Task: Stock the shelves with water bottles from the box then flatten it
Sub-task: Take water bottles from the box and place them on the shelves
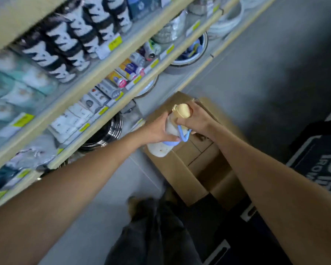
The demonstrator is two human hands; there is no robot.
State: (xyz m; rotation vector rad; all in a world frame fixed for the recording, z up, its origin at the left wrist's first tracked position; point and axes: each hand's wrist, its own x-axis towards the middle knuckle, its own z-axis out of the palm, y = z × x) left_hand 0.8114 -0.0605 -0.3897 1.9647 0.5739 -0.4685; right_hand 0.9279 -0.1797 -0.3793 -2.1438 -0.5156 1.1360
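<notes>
An open cardboard box (pixel 199 165) stands on the grey floor beside the shelving. Over its near-left corner my left hand (pixel 157 131) grips a frosted white water bottle (pixel 161 149) with a blue band and blue strap. My right hand (pixel 197 119) holds a second bottle by its pale yellow lid (pixel 182 110), just above and behind the first. The two bottles touch or overlap, and the yellow-lidded bottle's body is mostly hidden by my hands. Cardboard dividers show inside the box.
Wooden shelves (pixel 96 73) run diagonally on the left, packed with black-and-white patterned bottles (pixel 65 43), small boxed goods and yellow price tags. Steel pots (pixel 103 134) and bowls sit on the lowest level. A dark printed bag (pixel 321 150) lies right of the box. My legs are below.
</notes>
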